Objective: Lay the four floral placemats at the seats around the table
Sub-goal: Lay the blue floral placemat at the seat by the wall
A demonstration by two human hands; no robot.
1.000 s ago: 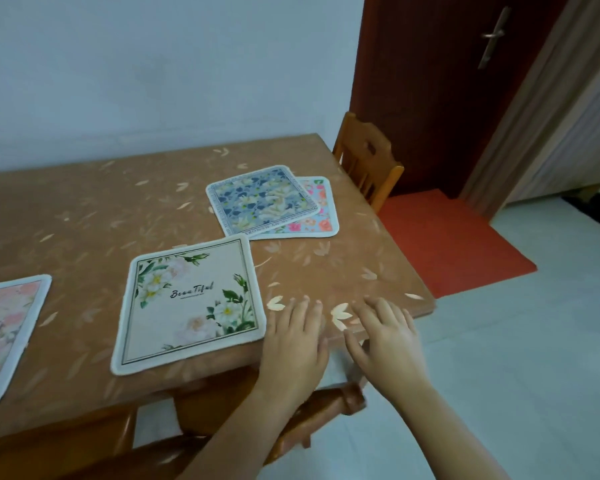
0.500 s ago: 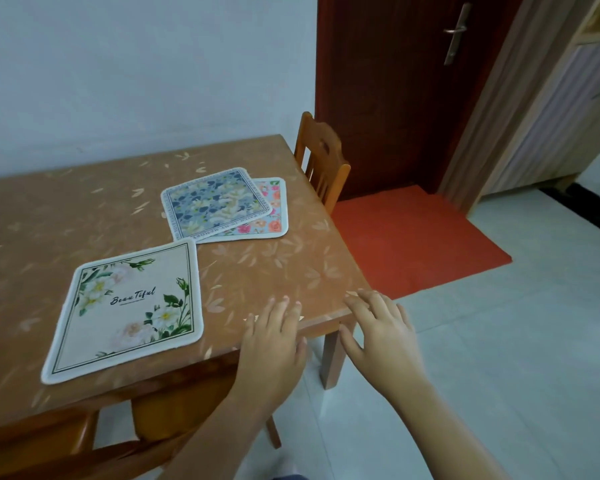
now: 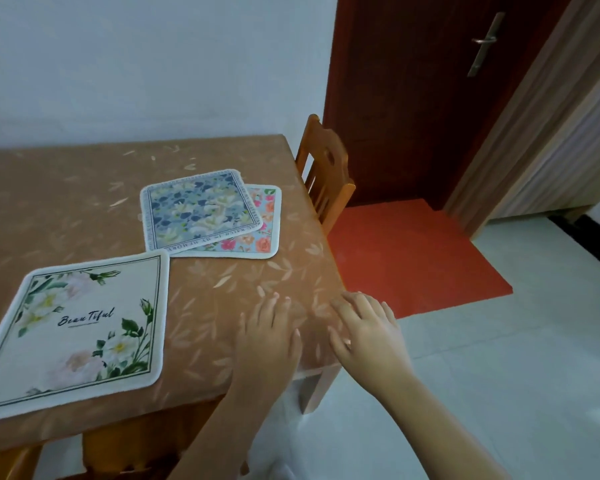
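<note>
A cream placemat (image 3: pixel 80 330) printed with white flowers and the word "Beautiful" lies flat near the table's front edge. Farther back, a blue floral placemat (image 3: pixel 198 209) lies on top of a light blue one with pink and orange roses (image 3: pixel 262 230), which peeks out at the right. My left hand (image 3: pixel 269 337) rests flat on the brown table (image 3: pixel 84 202) near its front right corner, fingers spread, holding nothing. My right hand (image 3: pixel 368 330) hovers at the table's right corner, fingers apart and empty. Both hands are right of the cream mat, short of the stacked pair.
A wooden chair (image 3: pixel 324 171) is pushed against the table's right end. Behind it are a dark red door (image 3: pixel 413 98) and a red floor mat (image 3: pixel 406 254) on pale tiles. A chair back shows below the table's front edge.
The view has swung right: the pink placemat at the far left has left the frame. Both hands stay near the front right corner, the left now farther onto the tabletop.
</note>
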